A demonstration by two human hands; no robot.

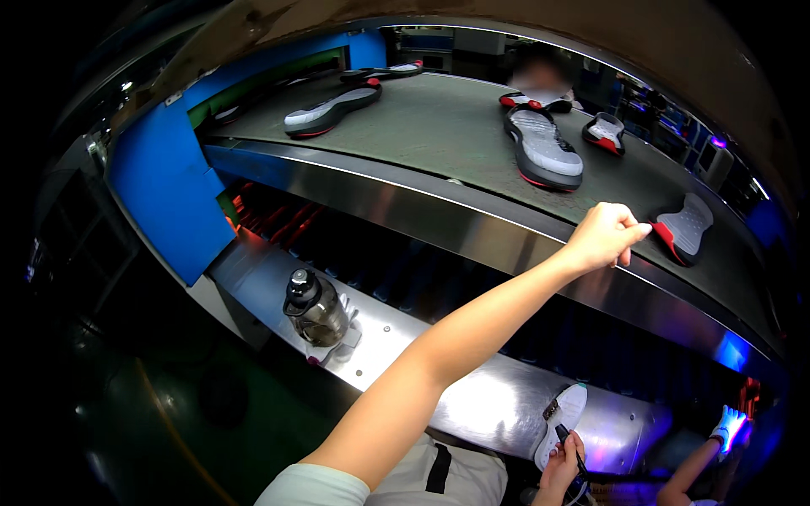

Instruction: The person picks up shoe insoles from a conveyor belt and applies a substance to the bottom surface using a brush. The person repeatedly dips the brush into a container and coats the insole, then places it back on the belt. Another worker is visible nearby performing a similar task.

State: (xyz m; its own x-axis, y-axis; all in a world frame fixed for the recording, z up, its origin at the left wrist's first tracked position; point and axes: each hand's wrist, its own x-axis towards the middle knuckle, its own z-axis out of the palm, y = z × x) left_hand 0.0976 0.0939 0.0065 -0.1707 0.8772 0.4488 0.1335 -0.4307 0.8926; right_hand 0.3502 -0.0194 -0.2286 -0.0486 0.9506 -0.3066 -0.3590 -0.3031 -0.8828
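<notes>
My left arm stretches across to the right, and my left hand (606,236) is closed at the near edge of the belt. Its fingertips pinch the red end of a grey, black and red shoe sole (688,226). Lower down, my right hand (561,462) is closed around a slim black tool (564,435), whose exact kind I cannot make out. The tool's tip is over a white sole-shaped piece (575,405) with a small dark patch, lying on the metal shelf (481,405).
Several similar soles, including one in the middle (544,148) and another at the left (333,110), lie on the dark conveyor belt (422,126). A dark bottle (316,310) stands on the shelf. Beside a blue machine housing (160,194), heaters glow. A co-worker's gloved hand (729,423) is at lower right.
</notes>
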